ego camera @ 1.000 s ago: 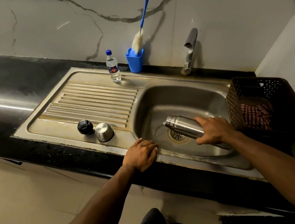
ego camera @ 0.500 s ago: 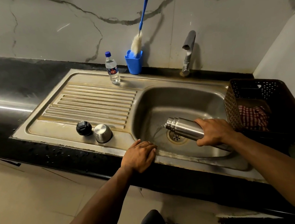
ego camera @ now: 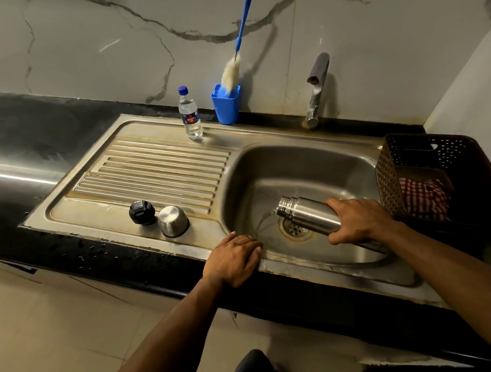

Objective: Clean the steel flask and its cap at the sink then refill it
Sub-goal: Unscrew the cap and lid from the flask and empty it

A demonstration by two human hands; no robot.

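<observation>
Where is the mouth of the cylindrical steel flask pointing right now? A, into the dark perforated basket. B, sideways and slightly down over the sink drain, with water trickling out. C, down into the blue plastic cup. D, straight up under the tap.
B: the right hand holds the cylindrical steel flask nearly on its side above the sink drain, its open mouth to the left with a thin trickle of water leaving it.

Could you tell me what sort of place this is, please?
Most likely a home kitchen: a steel sink with a ribbed drainboard is set in a dark counter, with a tap on a marble-look wall.
</observation>
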